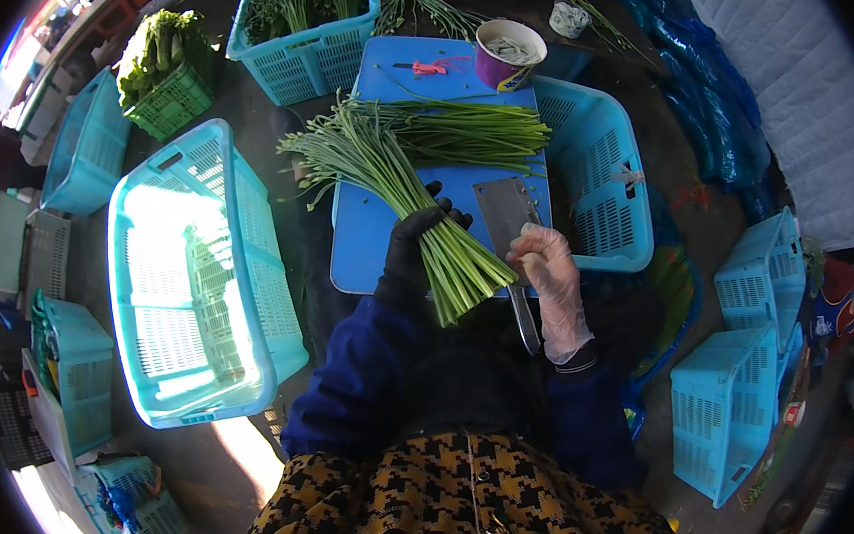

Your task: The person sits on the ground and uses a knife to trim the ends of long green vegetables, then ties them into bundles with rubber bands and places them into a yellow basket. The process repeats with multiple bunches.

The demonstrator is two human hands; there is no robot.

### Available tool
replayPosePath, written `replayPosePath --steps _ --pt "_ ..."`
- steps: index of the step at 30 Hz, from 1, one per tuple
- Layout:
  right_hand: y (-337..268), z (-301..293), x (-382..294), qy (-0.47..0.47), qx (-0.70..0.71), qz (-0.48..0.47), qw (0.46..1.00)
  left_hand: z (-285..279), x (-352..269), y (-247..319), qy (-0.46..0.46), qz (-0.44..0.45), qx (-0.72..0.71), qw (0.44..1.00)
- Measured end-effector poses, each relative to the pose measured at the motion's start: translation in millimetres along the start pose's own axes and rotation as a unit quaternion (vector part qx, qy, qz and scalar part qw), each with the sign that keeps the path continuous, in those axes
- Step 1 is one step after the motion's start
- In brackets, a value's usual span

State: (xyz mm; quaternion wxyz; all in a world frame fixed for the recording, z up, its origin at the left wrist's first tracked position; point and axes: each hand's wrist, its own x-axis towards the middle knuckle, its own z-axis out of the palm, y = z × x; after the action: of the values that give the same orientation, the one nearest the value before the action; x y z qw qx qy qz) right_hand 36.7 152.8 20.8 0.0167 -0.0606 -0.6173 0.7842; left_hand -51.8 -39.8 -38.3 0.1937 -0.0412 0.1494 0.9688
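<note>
My left hand [428, 237], in a black glove, grips a bunch of budded flowering chives [397, 171], its cut stem ends pointing down towards me. Beside those ends is my right hand [544, 258], in a clear plastic glove with fingers curled; whether it touches a stem I cannot tell. A metal cleaver [501, 208] lies on the blue board [364, 234], its handle reaching past the near edge beside my right hand. More chives [476, 131] lie across the board. Behind them are a small knife with pink ties [430, 67] and a purple tub [508, 53] holding pale bands or strips.
An upright turquoise crate [247, 281] stands at my left, another crate [608, 177] right of the board. A crate of chives [298, 59] and a green crate of leafy vegetables [169, 99] stand beyond. Blue plastic sheeting [707, 94] lies at right. A person [840, 302] is at far right.
</note>
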Motion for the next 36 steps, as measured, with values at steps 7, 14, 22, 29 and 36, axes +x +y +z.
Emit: replayPosePath --steps 7,14,22,29,36 --pt "30.1 19.2 -20.6 0.005 -0.048 -0.008 0.999 3.9 1.8 1.0 0.048 0.017 0.018 0.999" --pt "35.0 7.5 -17.9 -0.022 -0.004 0.05 0.998 -18.1 5.7 3.7 0.028 -0.003 -0.052 0.998" --pt "24.5 8.3 -13.3 0.062 -0.052 0.062 0.995 -5.6 5.3 1.7 0.041 0.087 0.005 0.995" --pt "-13.6 -19.5 0.7 0.214 -0.007 -0.06 0.975 0.7 2.4 18.6 0.02 0.086 -0.002 0.996" --pt "-53.3 -28.1 27.5 0.158 -0.416 -0.296 0.845 6.0 -4.4 9.1 0.039 0.086 0.004 0.996"
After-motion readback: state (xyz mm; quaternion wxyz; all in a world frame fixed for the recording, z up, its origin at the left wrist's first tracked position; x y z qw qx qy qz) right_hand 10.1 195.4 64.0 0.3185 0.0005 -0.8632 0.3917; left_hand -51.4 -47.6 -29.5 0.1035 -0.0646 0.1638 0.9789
